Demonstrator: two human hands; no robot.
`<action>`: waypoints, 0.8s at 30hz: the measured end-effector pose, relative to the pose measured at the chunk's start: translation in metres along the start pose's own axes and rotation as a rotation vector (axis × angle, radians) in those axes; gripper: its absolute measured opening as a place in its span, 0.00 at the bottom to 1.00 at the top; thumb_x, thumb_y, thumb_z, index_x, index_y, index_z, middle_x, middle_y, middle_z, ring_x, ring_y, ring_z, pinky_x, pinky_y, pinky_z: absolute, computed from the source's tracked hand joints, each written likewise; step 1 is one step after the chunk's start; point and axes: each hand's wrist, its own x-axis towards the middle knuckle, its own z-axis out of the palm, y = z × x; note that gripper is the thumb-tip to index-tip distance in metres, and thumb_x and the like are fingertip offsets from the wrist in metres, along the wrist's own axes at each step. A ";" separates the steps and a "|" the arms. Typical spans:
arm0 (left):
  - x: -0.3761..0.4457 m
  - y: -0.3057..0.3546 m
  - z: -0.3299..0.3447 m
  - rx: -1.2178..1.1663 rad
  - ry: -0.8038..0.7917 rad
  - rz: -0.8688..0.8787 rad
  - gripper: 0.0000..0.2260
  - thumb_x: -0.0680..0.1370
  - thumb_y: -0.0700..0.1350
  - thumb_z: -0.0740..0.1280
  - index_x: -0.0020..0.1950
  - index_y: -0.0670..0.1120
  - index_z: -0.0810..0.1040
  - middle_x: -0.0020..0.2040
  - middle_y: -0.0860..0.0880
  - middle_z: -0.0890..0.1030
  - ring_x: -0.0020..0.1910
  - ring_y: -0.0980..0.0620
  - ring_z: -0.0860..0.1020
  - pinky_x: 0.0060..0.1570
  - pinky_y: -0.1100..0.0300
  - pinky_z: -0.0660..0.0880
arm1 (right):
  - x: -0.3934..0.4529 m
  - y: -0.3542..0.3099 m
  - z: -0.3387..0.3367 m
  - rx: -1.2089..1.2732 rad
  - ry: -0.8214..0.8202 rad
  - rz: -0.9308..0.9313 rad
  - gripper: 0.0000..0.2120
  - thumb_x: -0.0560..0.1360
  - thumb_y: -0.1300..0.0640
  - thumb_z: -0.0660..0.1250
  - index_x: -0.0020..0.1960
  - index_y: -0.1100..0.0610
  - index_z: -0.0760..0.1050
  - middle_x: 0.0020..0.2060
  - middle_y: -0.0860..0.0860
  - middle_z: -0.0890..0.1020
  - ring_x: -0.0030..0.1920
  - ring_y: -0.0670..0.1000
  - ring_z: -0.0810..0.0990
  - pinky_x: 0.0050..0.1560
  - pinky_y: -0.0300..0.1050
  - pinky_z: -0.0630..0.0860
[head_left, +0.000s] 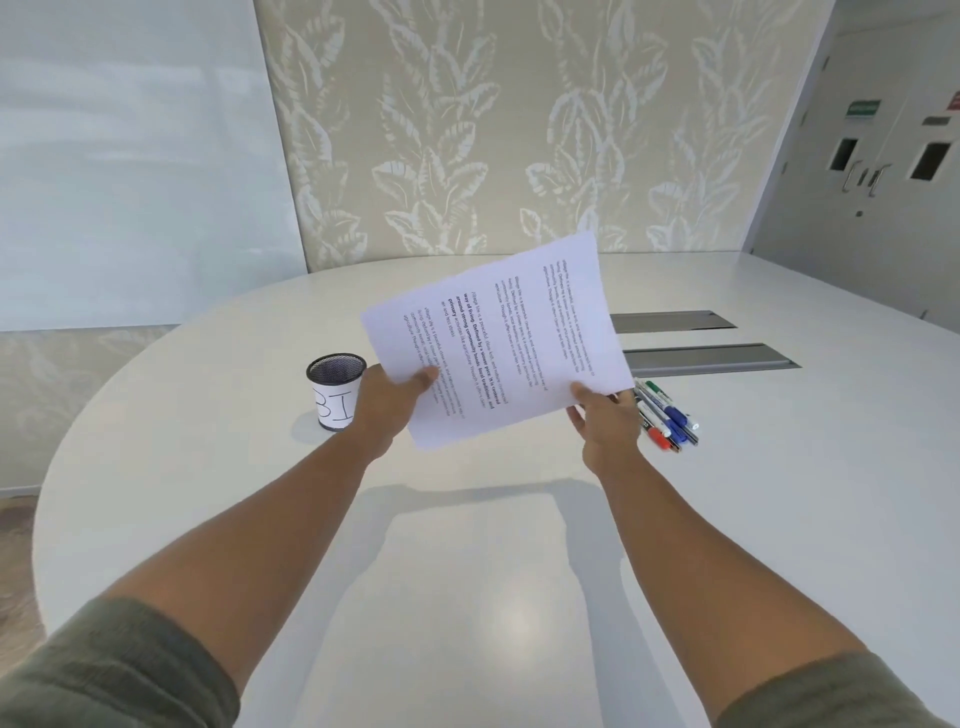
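Note:
A white printed sheet of paper (498, 338) hangs in the air above the table, turned sideways so its text lines run up and down. My left hand (392, 402) pinches its near left corner, thumb on top. My right hand (605, 421) pinches the near right corner. A black mesh pen cup (335, 389) with a white label stands on the table just left of my left hand. Several markers (667, 415), blue, red and green capped, lie in a bunch on the table right of my right hand.
The round white table (467, 597) fills the lower view. Two grey cable hatches (711, 358) sit in its top behind the markers. A leaf-patterned wall stands behind the table, and doors (883, 166) are at the far right.

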 end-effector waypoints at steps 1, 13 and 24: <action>0.002 0.000 -0.004 0.026 0.003 0.014 0.11 0.75 0.41 0.75 0.56 0.46 0.83 0.47 0.53 0.85 0.42 0.59 0.84 0.44 0.62 0.79 | 0.002 -0.002 -0.003 0.006 0.031 -0.024 0.16 0.73 0.68 0.72 0.56 0.56 0.74 0.50 0.49 0.83 0.51 0.51 0.82 0.47 0.43 0.80; -0.004 -0.014 -0.009 0.189 -0.036 0.053 0.11 0.74 0.43 0.76 0.55 0.45 0.83 0.51 0.47 0.86 0.50 0.46 0.84 0.54 0.50 0.80 | 0.010 0.006 -0.031 -0.402 -0.004 -0.156 0.12 0.72 0.66 0.73 0.53 0.56 0.78 0.48 0.50 0.84 0.46 0.49 0.82 0.47 0.43 0.78; -0.017 -0.036 -0.009 0.219 -0.053 -0.021 0.13 0.72 0.46 0.77 0.55 0.47 0.84 0.50 0.49 0.86 0.50 0.48 0.84 0.54 0.53 0.79 | 0.003 0.029 -0.054 -0.756 -0.005 -0.143 0.09 0.74 0.62 0.70 0.52 0.53 0.76 0.47 0.47 0.82 0.45 0.48 0.80 0.42 0.38 0.73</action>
